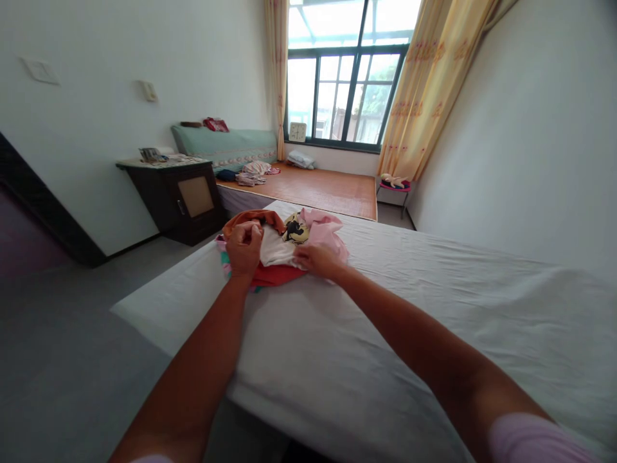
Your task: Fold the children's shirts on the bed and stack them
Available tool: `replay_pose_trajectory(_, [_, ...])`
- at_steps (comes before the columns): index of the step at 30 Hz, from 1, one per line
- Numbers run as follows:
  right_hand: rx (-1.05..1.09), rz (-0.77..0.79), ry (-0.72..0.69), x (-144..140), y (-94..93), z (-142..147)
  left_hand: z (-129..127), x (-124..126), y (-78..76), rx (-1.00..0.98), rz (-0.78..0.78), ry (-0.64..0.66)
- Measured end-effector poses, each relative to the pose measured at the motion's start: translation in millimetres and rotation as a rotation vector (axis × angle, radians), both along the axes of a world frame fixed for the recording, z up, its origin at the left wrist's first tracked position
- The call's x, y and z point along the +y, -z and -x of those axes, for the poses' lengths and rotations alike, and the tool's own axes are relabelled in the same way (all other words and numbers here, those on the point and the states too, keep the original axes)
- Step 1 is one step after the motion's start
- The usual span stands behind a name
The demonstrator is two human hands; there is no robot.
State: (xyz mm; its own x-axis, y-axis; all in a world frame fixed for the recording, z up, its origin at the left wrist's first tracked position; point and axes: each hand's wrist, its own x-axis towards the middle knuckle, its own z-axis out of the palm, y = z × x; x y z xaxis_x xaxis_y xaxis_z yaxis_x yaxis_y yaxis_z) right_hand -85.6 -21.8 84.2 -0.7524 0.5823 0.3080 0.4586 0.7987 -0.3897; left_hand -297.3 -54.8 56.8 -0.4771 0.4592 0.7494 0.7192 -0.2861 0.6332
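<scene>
Orange cloth (250,222) pinched by left hand (244,247) – right hand (318,259) apparently flat, fingers open, on clothes pile (289,251); pile best kept pinned under those fingers.

Bed (409,321), white sheet, slightly wrinkled, runs from near edge to right wall. One clothes pile (284,247) sits on it near the far left corner: orange, white, pink, red and teal pieces bunched together, white piece with a dark print on top. Left hand (244,247) closed on the orange fabric, right hand (318,259) flat on the pile's right edge, touching the sheet.
</scene>
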Motion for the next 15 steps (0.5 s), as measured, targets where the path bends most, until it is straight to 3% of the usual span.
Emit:
replay_pose_trajectory(2, [0.191, 0.140, -0.032, 18.6, -18.9, -5.2, -1.3, -3.5, -1.3, 0.024, -0.038, -0.009])
replay_pose_trajectory(4, [0.483, 0.391, -0.082, 32.5, -35.1, -10.1, -6.8, -8.2, -2.9, 0.129, -0.072, 0.030])
replay_pose_trajectory(6, [0.766, 0.672, -0.123, 36.7, -44.1, -12.5, -16.5, -12.0, -3.4, 0.296, -0.046, 0.114])
replay_pose_trajectory(8, [0.912, 0.856, -0.142, 31.8, -47.6, -12.0, -27.7, -13.2, -2.1, 0.423, 0.028, 0.189])
replay_pose_trajectory(11, [0.943, 0.989, -0.229, 16.3, -53.2, -9.0, -39.3, -10.7, 1.4, 0.430, 0.136, 0.227])
replay_pose_trajectory(15, [0.920, 1.008, -0.362, 1.8, -72.6, -11.8, -38.8, -7.8, 2.3, 0.326, 0.172, 0.199])
